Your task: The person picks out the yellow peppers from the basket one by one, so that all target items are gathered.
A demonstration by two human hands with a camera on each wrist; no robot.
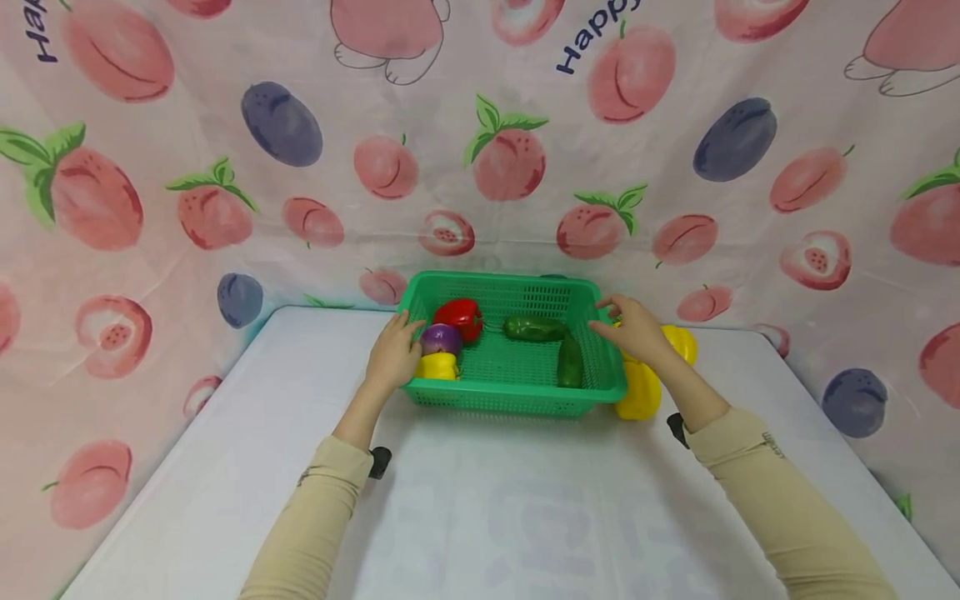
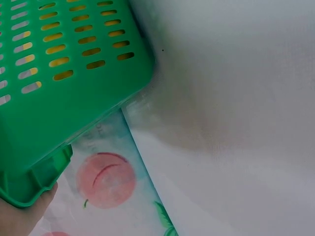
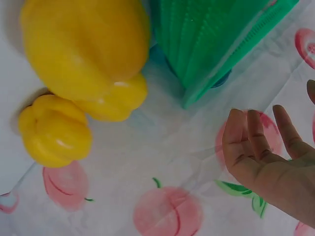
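Observation:
A green plastic basket point(image 1: 510, 392) stands at the far middle of the white table. My left hand point(image 1: 395, 352) grips its left rim; in the left wrist view a bit of that hand point(image 2: 22, 216) shows under the rim's lip. Beside the right rim is my right hand point(image 1: 633, 329), its fingers spread and loosely bent, holding nothing. The right wrist view has this hand point(image 3: 270, 152) apart from the basket point(image 3: 197, 49). Inside the basket lie a red bell pepper point(image 1: 461, 319), a purple round vegetable point(image 1: 441, 340), a yellow pepper point(image 1: 437, 367) and two green peppers point(image 1: 534, 327).
Outside the basket's right wall, yellow bell peppers point(image 1: 639, 392) lie on the table point(image 1: 510, 500), one of them a smaller pepper point(image 3: 55, 130) in the right wrist view. A fruit-printed cloth point(image 1: 450, 192) hangs behind the table's back edge. Something dark shows behind the basket point(image 1: 555, 276).

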